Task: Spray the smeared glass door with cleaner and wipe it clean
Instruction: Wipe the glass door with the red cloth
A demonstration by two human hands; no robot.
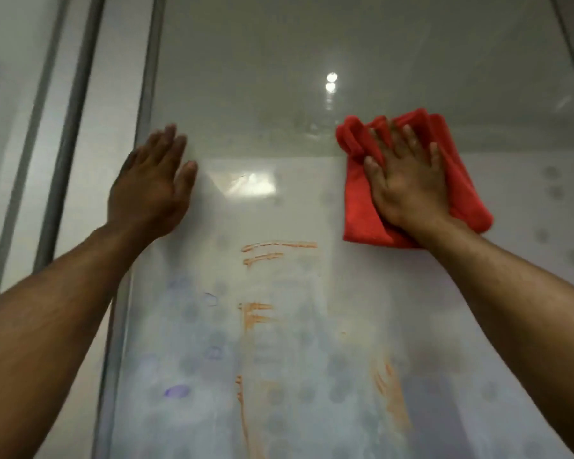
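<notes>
Red microfibre cloth [458, 180], soft, light and bunched in folds, lies flat against the upper right of the glass door [279, 111] under the spread right hand [408, 180], and looks best driven by palm pressure. The left hand [153, 190], open and empty, braces near the metal frame edge [146, 94]. Orange smears [272, 250] and purple marks [176, 390] lie below, with open pane for downward strokes.
</notes>
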